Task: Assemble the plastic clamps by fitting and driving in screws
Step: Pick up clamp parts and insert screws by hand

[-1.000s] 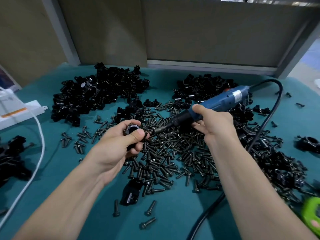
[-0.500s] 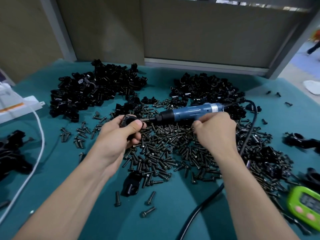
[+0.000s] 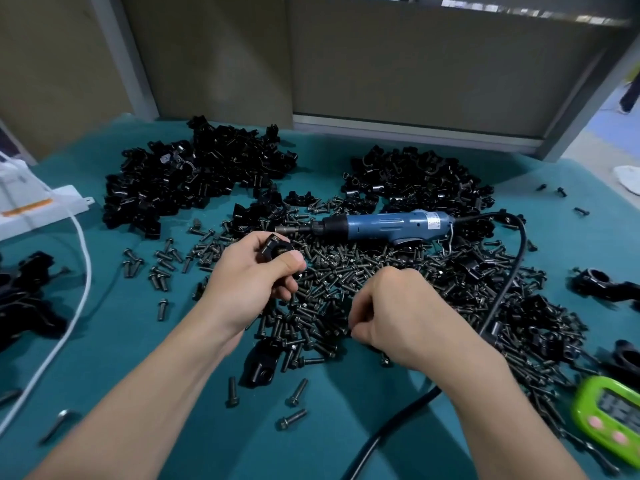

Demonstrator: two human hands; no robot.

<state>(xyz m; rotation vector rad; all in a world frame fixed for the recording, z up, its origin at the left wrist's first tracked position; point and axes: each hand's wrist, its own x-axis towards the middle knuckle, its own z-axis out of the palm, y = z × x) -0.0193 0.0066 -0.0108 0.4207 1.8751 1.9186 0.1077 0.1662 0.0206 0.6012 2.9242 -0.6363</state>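
Left hand (image 3: 249, 282) grips one clamp (image 3: 275, 249) above the screws (image 3: 346, 271); right hand (image 3: 401, 317) curls into them, pinch not discernible; screwdriver (image 3: 381, 225) lies idle. Large heaps of clamp parts (image 3: 194, 181) look unassembled; most work remains, I judge.

Bare left hand (image 3: 256, 275), bare right hand (image 3: 405, 317), bare forearms (image 3: 145, 386).

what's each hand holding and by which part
Left hand grips a black plastic clamp round its body, thumb across the front. Right hand curls into the screw pile; whether it pinches a screw cannot be told. The electric screwdriver lies unheld.
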